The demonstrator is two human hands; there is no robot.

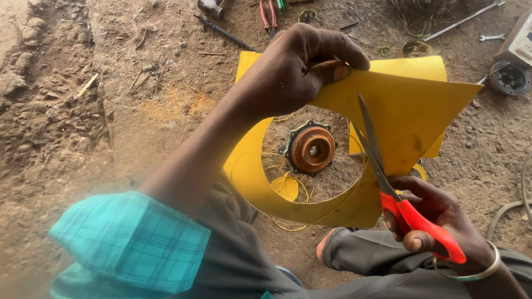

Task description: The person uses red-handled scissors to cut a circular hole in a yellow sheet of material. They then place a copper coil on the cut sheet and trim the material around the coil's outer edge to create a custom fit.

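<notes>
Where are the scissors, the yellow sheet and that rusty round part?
scissors (411, 217), head view, on the red handle.
yellow sheet (410, 105), head view, on its flat upper right area.
rusty round part (311, 148), head view, on its orange face.

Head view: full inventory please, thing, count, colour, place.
yellow sheet: 1, yellow, large round hole cut in it, held up at centre
scissors: 1, orange-red handles, blades on the sheet's edge
rusty hub: 1, rust-brown, on the dirt, seen through the hole
yellow trimmings: several, on the ground under the sheet
pliers: 1, red handles, top centre
spanner: 1, silver, top right
left hand: pinching the sheet's top edge
right hand: in the scissors' handles, silver bangle on wrist
</notes>
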